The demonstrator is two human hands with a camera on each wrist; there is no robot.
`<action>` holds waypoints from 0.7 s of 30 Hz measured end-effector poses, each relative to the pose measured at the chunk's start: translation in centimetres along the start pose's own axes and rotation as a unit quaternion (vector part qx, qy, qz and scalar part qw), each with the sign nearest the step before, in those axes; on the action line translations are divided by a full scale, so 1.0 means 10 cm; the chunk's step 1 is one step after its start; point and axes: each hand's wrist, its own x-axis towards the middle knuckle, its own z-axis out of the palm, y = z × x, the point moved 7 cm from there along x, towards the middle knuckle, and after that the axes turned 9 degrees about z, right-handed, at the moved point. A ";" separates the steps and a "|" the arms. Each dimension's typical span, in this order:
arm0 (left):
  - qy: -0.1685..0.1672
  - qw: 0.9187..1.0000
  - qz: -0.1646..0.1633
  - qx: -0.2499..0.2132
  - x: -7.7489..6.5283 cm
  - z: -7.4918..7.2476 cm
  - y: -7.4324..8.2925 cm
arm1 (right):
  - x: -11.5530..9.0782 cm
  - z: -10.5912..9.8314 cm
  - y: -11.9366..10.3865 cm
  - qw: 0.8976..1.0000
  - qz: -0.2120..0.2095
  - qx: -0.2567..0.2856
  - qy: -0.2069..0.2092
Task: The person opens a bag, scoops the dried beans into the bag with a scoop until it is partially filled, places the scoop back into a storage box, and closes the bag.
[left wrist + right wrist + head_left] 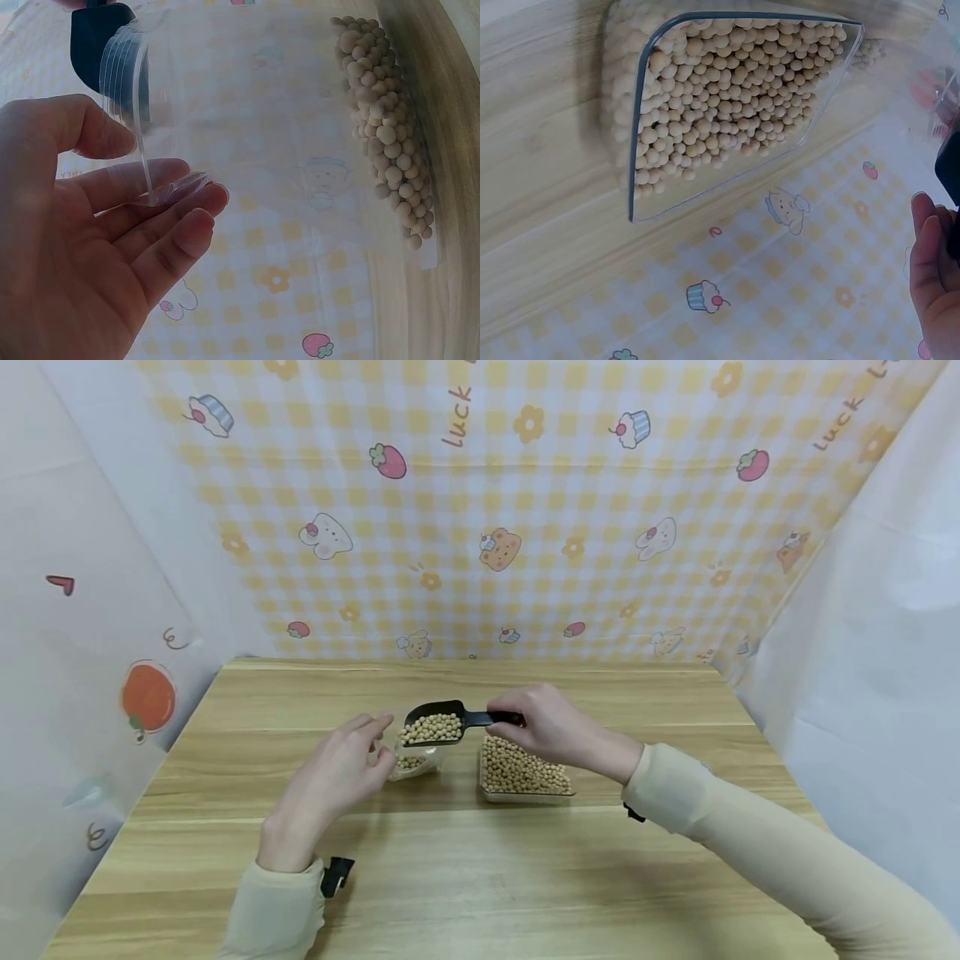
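Right hand (551,727) has its fingers wrapped round the handle of a black scoop (474,719), and the scoop's bowl is loaded with soybeans (433,727). It's held up off the worktop (450,877), right at the mouth of a clear plastic bag (255,135); can't really tell how far the tip pokes inside. Left hand (337,768) is pinching the edge of that mouth, thumb on one side and the other fingers half bent on the other. Bag's upright a bit left of the worktop's middle, nearer the far edge than the near corners, with a decent layer of soybeans at the bottom.

Just to the right of the bag there's a clear box (637,112) with a dark rim, sitting on the wood and holding loads more soybeans, partly tucked under the right hand in the head view. Both arms have pale sleeves (750,843), and a yellow checked cloth (450,597) hangs behind the worktop's far edge.
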 end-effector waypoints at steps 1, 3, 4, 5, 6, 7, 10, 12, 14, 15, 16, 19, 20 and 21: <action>0.000 1.000 0.000 0.000 0.00 0.00 0.00 | 0.00 -0.01 0.00 1.000 0.002 -0.002 -0.001; 0.001 1.000 0.000 0.001 0.00 0.00 0.01 | -0.01 -0.01 0.01 1.000 0.009 -0.004 -0.006; 0.002 1.000 0.001 0.001 0.00 0.00 0.01 | -0.01 -0.02 0.01 1.000 0.012 -0.006 -0.008; 0.003 1.000 0.002 0.002 0.00 -0.01 0.01 | -0.01 -0.02 0.01 1.000 0.016 -0.007 -0.011; 0.003 1.000 0.001 0.001 0.00 -0.01 0.01 | -0.01 -0.02 0.01 1.000 0.018 -0.007 -0.013; 0.003 1.000 0.001 0.000 0.00 -0.01 0.01 | -0.01 -0.03 0.01 1.000 0.020 -0.008 -0.015; 0.002 1.000 -0.001 -0.003 0.00 0.00 0.00 | 0.00 -0.03 0.00 1.000 0.020 -0.014 -0.017; 0.001 1.000 -0.002 -0.005 0.00 0.01 0.00 | 0.00 -0.02 -0.01 1.000 0.017 -0.017 -0.016; 0.001 1.000 -0.001 -0.004 0.00 0.01 -0.01 | 0.01 -0.02 -0.02 1.000 0.013 -0.019 -0.013; 0.000 1.000 -0.001 -0.005 0.00 0.01 -0.01 | 0.01 -0.02 -0.03 1.000 0.011 -0.018 -0.012; 0.000 1.000 -0.001 -0.005 -0.01 0.01 -0.01 | 0.02 -0.02 -0.04 1.000 0.010 -0.019 -0.011; 0.000 1.000 0.000 -0.003 0.00 0.01 -0.01 | 0.03 -0.02 -0.05 1.000 0.009 -0.022 -0.009; 0.000 1.000 0.000 -0.003 0.00 0.00 -0.01 | 0.04 -0.02 -0.06 1.000 0.009 -0.024 -0.009; 0.000 1.000 0.000 -0.002 0.00 0.00 -0.02 | 0.04 -0.01 -0.06 1.000 0.009 -0.025 -0.009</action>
